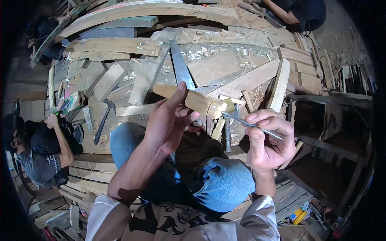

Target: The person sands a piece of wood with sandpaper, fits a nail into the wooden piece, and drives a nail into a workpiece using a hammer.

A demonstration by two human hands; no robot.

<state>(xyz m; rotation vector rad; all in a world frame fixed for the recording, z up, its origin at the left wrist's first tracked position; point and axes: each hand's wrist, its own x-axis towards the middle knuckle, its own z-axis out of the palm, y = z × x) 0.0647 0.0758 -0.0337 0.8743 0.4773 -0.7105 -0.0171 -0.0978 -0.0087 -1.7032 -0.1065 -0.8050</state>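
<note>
The person's patterned shirt (173, 221) fills the lower edge, closest to the camera, with a pale sleeve on each side and two denim-clad knees (227, 180) just beyond it.

Above the knees, the left hand (163, 120) is closed around a rounded wooden piece (197, 103), its thumb lying over the top and its fingers curled underneath. The piece lies across this hand nearly level, dipping a little to the right: a narrower, tapered part sticks out on the left past the thumb, and the thicker part extends to the right, toward the other hand. A dark line runs round it near its pale right end.

The right hand (273, 140) stands to the right of the wooden piece and apart from it, pinching a thin metal rod (237, 119) between thumb and fingers. The rod slants up to the left from the grip, and its far tip meets the pale end of the wood, seemingly in contact; its other end shows across the palm.

Behind the wooden piece lies a saw blade (181, 66), its lower end hidden by the wood and the left thumb. To the left of the left hand, well apart from it, a claw hammer (101, 124) rests among scattered boards (110, 80). A co-worker (40, 152) sits at the far left, and another person (307, 14) shows at the upper right.
</note>
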